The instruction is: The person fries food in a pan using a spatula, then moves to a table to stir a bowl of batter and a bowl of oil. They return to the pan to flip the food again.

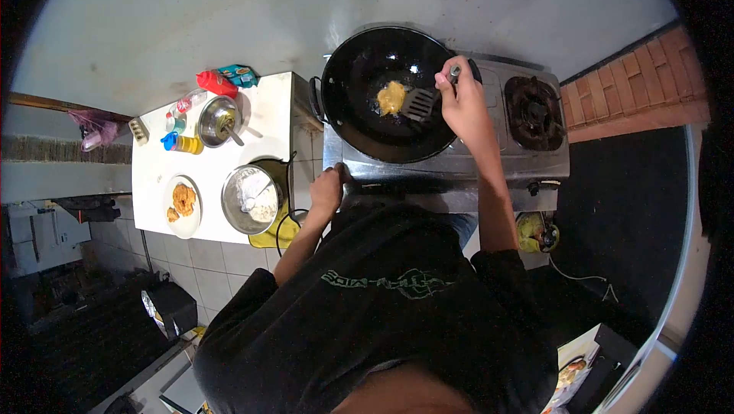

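Note:
My right hand (pixel 462 102) is closed around the handle of a slotted spatula (pixel 420 104). The spatula's blade lies in a large black wok (pixel 390 142), against the right side of a golden piece of food (pixel 391 98). A little oil glistens around the food. The wok sits on the left side of a steel gas stove (pixel 459 160). Low at the stove's front left corner is my left hand (pixel 327 191), its fingers closed on something small and dark that I cannot make out.
An uncovered burner (pixel 534 113) is right of the wok. The white table (pixel 153 177) at left holds a bowl of white flour (pixel 251 198), a small steel bowl with a spoon (pixel 219 121), a plate of fried food (pixel 182 206), a red bottle (pixel 216 84) and a yellow bottle (pixel 187 144).

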{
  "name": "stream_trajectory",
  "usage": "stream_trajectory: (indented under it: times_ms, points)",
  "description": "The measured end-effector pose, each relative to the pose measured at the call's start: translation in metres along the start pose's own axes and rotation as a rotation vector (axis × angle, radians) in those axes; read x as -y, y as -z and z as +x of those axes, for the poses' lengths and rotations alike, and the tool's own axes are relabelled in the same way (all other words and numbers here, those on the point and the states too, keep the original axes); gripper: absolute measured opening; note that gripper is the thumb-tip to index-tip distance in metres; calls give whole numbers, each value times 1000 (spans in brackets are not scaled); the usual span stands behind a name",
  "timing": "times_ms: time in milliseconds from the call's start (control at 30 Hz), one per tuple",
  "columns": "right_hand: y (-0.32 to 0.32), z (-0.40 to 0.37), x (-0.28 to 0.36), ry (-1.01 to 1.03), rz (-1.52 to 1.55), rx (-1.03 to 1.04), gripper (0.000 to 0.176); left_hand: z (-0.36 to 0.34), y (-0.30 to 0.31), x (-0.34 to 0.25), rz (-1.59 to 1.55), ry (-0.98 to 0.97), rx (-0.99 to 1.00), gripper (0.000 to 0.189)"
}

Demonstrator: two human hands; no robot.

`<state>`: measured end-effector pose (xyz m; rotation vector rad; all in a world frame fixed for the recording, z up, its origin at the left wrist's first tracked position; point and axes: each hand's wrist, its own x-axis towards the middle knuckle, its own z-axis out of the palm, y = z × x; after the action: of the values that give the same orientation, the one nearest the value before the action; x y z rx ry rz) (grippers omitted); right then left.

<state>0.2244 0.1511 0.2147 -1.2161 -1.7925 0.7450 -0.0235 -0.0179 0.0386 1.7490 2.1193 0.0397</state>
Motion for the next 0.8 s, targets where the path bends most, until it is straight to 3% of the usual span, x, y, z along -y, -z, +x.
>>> stream_trajectory:
  times_ms: [533, 733, 800]
  points:
    - [2, 1, 5, -81, 3, 43, 12, 3, -15, 9, 5, -10, 0, 17]
    - [3, 0, 7, -7, -81, -4, 12, 3, -8, 4, 13, -22, 5, 18]
    - [4, 0, 9, -122, -23, 22, 11, 3, -9, 6, 26, -29, 7, 17]
